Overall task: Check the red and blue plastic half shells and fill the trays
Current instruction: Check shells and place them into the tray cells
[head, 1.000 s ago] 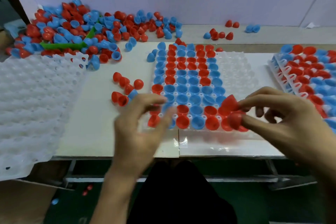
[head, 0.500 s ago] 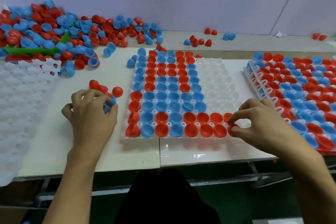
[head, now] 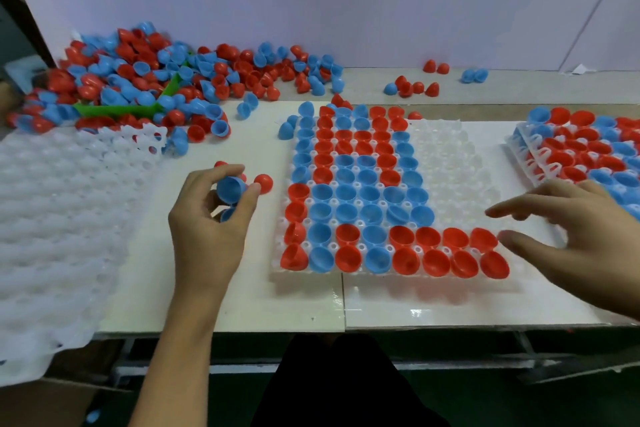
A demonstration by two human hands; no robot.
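A clear plastic tray [head: 446, 163] lies in the middle of the white table, its left columns and two front rows filled with red and blue half shells; its right part holds none. My left hand [head: 211, 225] hovers left of the tray, fingers shut on a blue half shell [head: 231, 189], with a second blue shell lower in the hand. A loose red half shell [head: 263, 183] lies just beyond it. My right hand [head: 568, 236] hangs over the tray's front right corner, fingers spread and holding nothing.
A big heap of red and blue half shells [head: 156, 80] with a green scoop [head: 117, 110] fills the back left. A stack of unfilled white trays [head: 59, 218] overhangs the table's left front edge. A filled tray [head: 588, 146] sits at right. A few stray shells [head: 412, 87] lie by the wall.
My left hand has lifted a blue shell off the table between its fingertips. My right hand has let go of the red shell at the front row and opened, drifting right.
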